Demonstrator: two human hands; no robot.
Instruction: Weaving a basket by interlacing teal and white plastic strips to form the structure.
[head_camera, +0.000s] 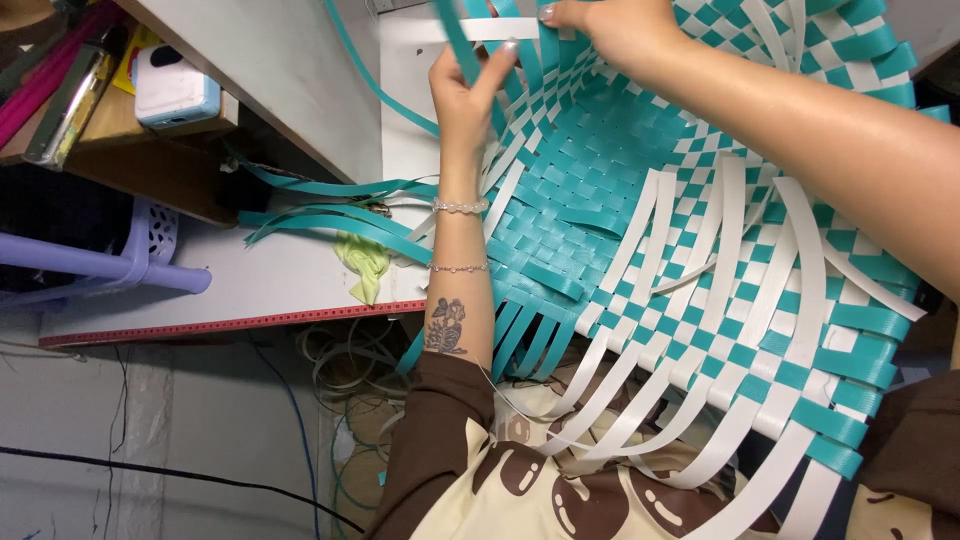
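My left hand (468, 95) pinched one flat teal plastic strip (455, 35) at the far rim of the half-woven teal-and-white strap basket (640, 230), which lay across my lap against the white counter (290, 275). My right hand (610, 25) pressed down on the far weave, fingers partly out of frame, so I couldn't tell its grip. I judged the strip light, springy and slick, best held near the weave. Loose teal strips (330, 215) lay to the left.
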